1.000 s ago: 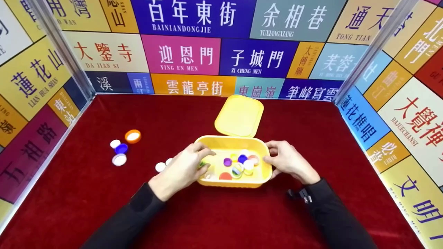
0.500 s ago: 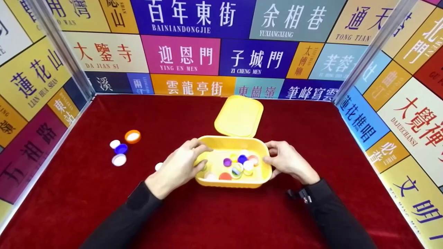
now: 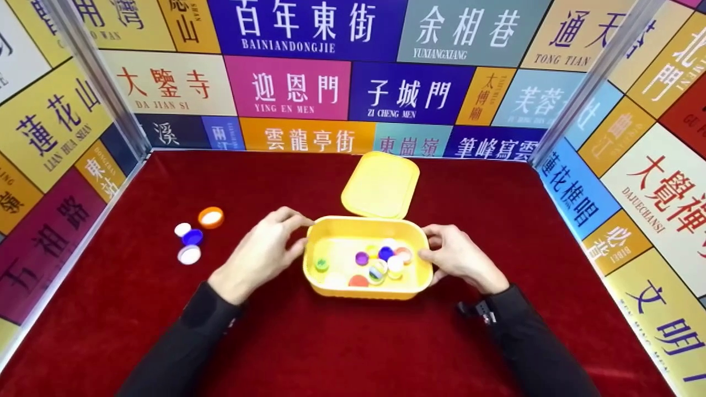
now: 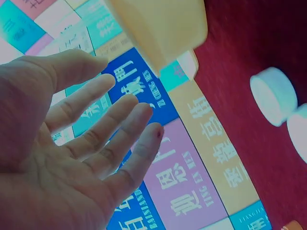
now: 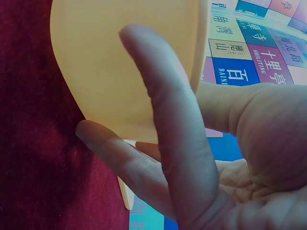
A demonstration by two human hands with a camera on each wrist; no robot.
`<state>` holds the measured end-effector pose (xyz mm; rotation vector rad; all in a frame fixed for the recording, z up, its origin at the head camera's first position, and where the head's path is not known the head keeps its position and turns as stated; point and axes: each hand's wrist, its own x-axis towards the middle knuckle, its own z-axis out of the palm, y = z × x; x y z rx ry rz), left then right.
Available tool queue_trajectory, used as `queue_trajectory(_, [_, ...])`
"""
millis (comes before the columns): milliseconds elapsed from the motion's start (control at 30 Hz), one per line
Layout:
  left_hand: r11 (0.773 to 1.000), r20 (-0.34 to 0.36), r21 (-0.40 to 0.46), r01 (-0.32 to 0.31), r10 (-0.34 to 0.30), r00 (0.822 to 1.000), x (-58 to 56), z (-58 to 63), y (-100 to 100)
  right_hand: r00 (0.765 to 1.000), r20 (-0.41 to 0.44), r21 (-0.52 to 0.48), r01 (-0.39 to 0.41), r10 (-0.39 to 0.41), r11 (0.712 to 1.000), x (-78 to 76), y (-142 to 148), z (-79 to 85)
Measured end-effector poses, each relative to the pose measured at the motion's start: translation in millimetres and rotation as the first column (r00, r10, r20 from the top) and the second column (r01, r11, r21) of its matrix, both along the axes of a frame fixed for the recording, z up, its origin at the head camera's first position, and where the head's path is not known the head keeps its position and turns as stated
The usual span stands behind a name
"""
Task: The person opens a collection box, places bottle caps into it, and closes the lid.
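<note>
A yellow plastic food container (image 3: 314, 278) stands in the middle, with several coloured bottle caps inside. Among them are a green bottle cap (image 3: 321, 265) at the left and a purple one (image 3: 362, 258). My right hand (image 3: 463, 256) grips the container's right end, its thumb at the rim and fingers along the outer wall (image 5: 96, 62). Beside the left end is my left hand (image 3: 262, 251); the left wrist view shows its palm bare, with relaxed fingers. White bottle caps (image 4: 273, 96) lie near it on the cloth, hidden behind that hand in the head view.
A yellow lid (image 3: 380, 184) lies behind the container. To the left sit an orange bottle cap (image 3: 210, 218), a blue one (image 3: 192, 237) and white ones (image 3: 189, 255). Red cloth (image 3: 353, 347) covers the table, and printed panels (image 3: 292, 88) wall it in.
My left hand has drawn back leftward out of the container, uncovering the green bottle cap inside and covering the white bottle caps on the cloth. My right hand has kept its place.
</note>
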<state>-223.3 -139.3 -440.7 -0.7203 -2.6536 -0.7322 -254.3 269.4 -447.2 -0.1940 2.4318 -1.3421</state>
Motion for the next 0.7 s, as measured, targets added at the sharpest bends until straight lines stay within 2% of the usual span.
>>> queue_trajectory(233, [1.000, 0.108, -0.020, -0.014, 0.016, 0.994, -2.9, -5.2, -14.3, 1.000, 0.001, -0.007, -0.007, 0.007, 1.000, -0.8, -1.5, -1.8])
queue_trajectory(333, [0.999, 0.117, -0.032, -0.021, 0.025, 0.993, -4.3, -10.6, -22.3, 1.000, 0.008, -0.024, -0.009, 0.009, 1.000, -0.1, -2.8, -2.8])
queue_trajectory(467, [0.998, 0.127, -0.055, -0.021, 0.028, 0.992, -0.1, -22.1, -32.8, 1.000, 0.013, -0.041, -0.003, 0.003, 0.999, 1.5, -2.3, -4.9])
queue_trajectory(700, [0.989, 0.139, -0.145, 0.040, -0.020, 0.990, 9.1, -36.6, -42.9, 1.000, 0.009, -0.048, 0.010, -0.009, 0.999, 0.8, 0.4, -0.8])
